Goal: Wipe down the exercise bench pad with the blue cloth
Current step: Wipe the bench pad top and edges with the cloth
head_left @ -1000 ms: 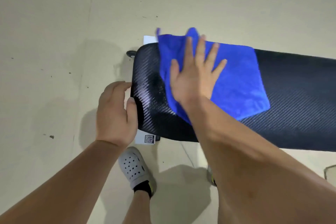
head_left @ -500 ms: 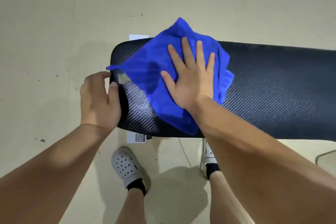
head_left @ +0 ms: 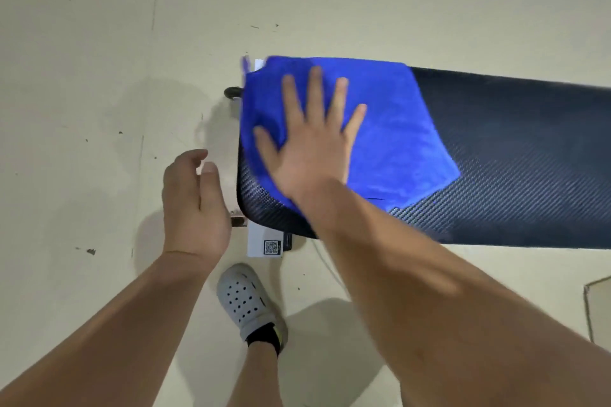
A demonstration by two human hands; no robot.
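Head view, looking down: at the left, the left hand (head_left: 195, 205) hangs over the floor (head_left: 82, 109) just off the left end of the bench pad (head_left: 529, 158), with a narrow gap between its thumb and the pad's rounded edge. Its fingers are loosely curved, the thumb is raised, and it holds nothing. Below it a grey perforated shoe (head_left: 246, 302) stands on the floor, and a white label with a QR code (head_left: 266, 243) shows under the bench's near left corner. A black knob (head_left: 233, 92) sticks out by the far left corner.

Further right, the right hand (head_left: 310, 149) lies palm down on the blue cloth (head_left: 396, 129), fingers straight and spread wide, pressing it flat against the pad without gripping it. The fingers point away from the person, toward the far edge of the bench. The hand and the cloth's left border are blurred.

The cloth lies spread over the left end of the pad, under the hand and reaching well out to its right. It covers the pad from the far edge almost to the near edge, its left border runs along the bench's left end, and one small corner pokes out past the far left corner. Its right-hand corner points along the pad to the right.

The pad is black with a woven pattern, and its long axis runs left to right across the view, with the right end cut off by the frame
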